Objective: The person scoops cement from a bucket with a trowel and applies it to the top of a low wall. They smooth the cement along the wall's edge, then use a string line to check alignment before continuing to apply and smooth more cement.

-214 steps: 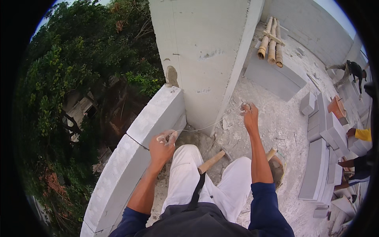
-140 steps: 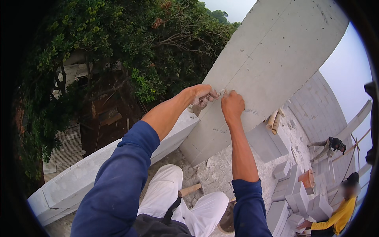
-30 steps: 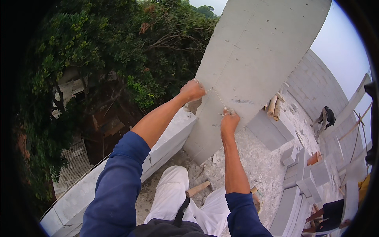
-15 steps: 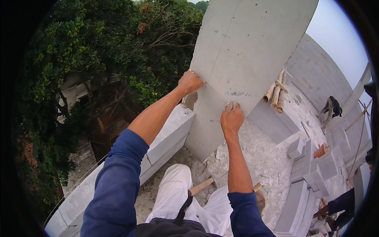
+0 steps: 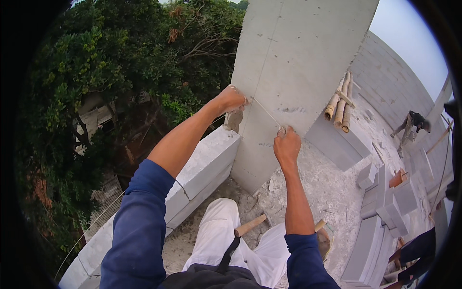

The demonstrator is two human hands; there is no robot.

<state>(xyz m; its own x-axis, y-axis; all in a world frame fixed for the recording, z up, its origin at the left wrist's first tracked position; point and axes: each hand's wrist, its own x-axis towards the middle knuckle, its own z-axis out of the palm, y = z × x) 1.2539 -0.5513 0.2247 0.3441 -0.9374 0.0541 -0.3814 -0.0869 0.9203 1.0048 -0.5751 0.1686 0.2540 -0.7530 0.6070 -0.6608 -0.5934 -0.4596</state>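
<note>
A thin pale string (image 5: 266, 111) runs taut and slanting between my two hands, in front of a grey concrete column (image 5: 303, 58). My left hand (image 5: 232, 98), closed on one end, is at the column's left edge, above the low wall of light grey blocks (image 5: 209, 151). Lower and to the right, my right hand (image 5: 287, 145) pinches the other end, close to the column's face. A faint vertical line and a dark scuff mark the column. Some of the fingertips of both hands are hidden.
A hammer (image 5: 250, 225) with a wooden handle hangs at my waist. Bamboo poles (image 5: 340, 108) rest on blocks at the right. Loose blocks (image 5: 368, 245) and a reddish-brown bucket (image 5: 397, 178) stand farther right. One person (image 5: 410, 127) bends at the far right; trees drop away beyond the wall.
The view has shifted slightly. My right hand has drawn a little down from the scuff, and the string shows a bit longer. The far person has moved and stands somewhat higher.
</note>
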